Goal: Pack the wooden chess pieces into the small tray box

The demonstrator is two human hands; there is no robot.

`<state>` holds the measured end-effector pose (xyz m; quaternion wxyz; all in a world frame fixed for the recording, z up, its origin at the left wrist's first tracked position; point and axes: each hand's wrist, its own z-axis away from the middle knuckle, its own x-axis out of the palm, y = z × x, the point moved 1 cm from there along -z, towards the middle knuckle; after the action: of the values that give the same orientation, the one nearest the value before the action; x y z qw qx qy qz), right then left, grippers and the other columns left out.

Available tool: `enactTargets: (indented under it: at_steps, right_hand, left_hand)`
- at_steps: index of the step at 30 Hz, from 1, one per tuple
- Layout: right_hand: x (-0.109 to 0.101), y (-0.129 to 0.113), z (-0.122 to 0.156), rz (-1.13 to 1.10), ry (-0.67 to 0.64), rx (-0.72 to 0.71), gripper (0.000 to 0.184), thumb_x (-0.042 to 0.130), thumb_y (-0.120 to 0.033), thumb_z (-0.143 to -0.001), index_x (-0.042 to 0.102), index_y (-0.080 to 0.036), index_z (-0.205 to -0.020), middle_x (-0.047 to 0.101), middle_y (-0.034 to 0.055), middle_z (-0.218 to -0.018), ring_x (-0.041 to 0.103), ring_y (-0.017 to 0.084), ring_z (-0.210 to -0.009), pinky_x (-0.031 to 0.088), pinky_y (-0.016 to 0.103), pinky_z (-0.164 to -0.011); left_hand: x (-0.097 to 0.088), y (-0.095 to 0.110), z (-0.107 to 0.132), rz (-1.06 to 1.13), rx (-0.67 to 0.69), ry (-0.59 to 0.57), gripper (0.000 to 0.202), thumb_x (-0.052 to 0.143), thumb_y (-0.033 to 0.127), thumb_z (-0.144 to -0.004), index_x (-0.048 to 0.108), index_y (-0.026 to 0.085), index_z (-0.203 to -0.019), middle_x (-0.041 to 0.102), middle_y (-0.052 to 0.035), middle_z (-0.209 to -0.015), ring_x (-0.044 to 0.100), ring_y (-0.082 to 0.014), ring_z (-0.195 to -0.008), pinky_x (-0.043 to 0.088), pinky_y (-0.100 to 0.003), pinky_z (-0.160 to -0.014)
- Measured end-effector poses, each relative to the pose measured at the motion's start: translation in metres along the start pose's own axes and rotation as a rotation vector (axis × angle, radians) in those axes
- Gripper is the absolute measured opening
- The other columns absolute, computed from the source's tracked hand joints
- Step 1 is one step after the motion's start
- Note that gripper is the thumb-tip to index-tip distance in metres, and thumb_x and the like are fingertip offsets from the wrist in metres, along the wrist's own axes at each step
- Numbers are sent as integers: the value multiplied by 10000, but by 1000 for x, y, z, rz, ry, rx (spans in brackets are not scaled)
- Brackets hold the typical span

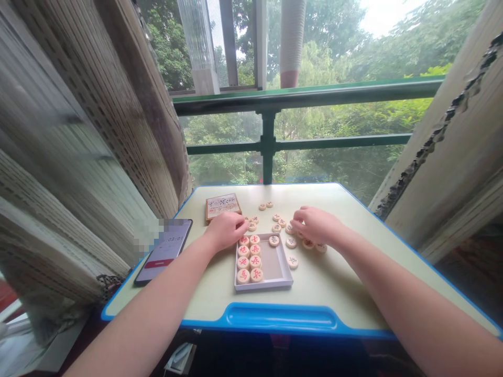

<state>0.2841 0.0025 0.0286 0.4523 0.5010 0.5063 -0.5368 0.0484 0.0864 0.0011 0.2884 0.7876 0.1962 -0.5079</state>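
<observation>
Pale round red-marked pieces (255, 262) in two columns, left half of shallow tray (273, 267); loose pieces (293, 262) far and right.

We see a striped curtain (90, 120) filling the left side and a pale curtain (440, 193) with dark, ragged trim (450, 114) on the right. Between them, we look past a dark green railing (314, 98) to leafy trees (330, 57) and a bright white sky (387, 15). A ribbed pipe (293, 39) shows above the rail. Daylight reaches our pale-topped table (330, 285), edged in blue.
</observation>
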Motion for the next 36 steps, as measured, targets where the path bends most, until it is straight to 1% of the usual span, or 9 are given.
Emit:
enactTargets:
  at_steps: [2,4,7,9,13,17,26,31,36]
  right_hand:
    - [-3,2,1,-6,-21,17,330,364,-362,-852,655,-208,-826,629,75,-957,588,201,-808,378,268,-576]
    - [-6,6,3,-46,-104,11,310,455,-437,-801,652,-214,-887,624,74,-979,589,210,-823,396,273,-593]
    - [-10,13,8,-129,-271,-32,518,654,-507,-607,608,-250,-1054,585,64,-1072,591,217,-842,426,273,-617]
    - [-12,16,10,-149,-342,-37,621,698,-450,-546,567,-266,-1125,563,60,-1107,591,215,-851,433,269,-617]
    - [-13,15,12,-176,-428,-27,568,649,-322,-572,545,-259,-1126,598,34,-1031,595,190,-786,419,256,-574]
    - [-15,12,12,-197,-427,-38,513,615,-247,-583,555,-250,-1093,621,20,-979,591,178,-771,398,243,-553]
    - [-17,15,14,-325,-527,-19,636,564,-153,-552,492,-253,-1176,620,16,-964,590,153,-714,381,228,-520]
    - [-13,13,9,-378,-444,60,439,495,-220,-684,523,-241,-1122,630,36,-922,591,170,-743,405,250,-582]
    - [-6,13,3,-360,-344,46,302,397,-256,-773,577,-224,-1014,632,63,-949,583,193,-785,403,270,-606]
  left_hand:
    - [0,0,0,-1,2,-3,369,396,343,-832,495,171,-521,538,-24,-560,460,-126,-547,276,-257,-541]
    - [0,0,0,-2,1,-6,367,399,343,-829,492,170,-519,539,-25,-560,451,-124,-541,274,-258,-543]
    - [1,-1,-1,-1,0,-10,359,405,344,-824,494,169,-523,545,-25,-569,448,-123,-542,274,-257,-544]
    - [1,-1,-1,3,-3,-17,353,407,346,-823,494,169,-530,549,-25,-577,452,-124,-549,273,-256,-544]
    - [3,-2,-1,-1,-7,-21,349,407,344,-820,479,167,-527,544,-23,-577,454,-124,-557,272,-254,-549]
    - [4,-3,-1,-7,-7,-15,354,401,342,-822,467,166,-522,531,-21,-569,446,-122,-554,269,-255,-549]
    - [5,-2,-1,14,-10,-17,343,415,332,-810,466,164,-515,530,-20,-563,439,-118,-543,271,-251,-550]
    - [6,-2,-1,15,-12,-20,338,415,331,-812,468,165,-522,535,-19,-567,458,-122,-554,281,-250,-556]
    - [8,-2,-2,18,-9,-19,356,404,345,-823,456,166,-519,524,-17,-557,456,-121,-551,289,-252,-562]
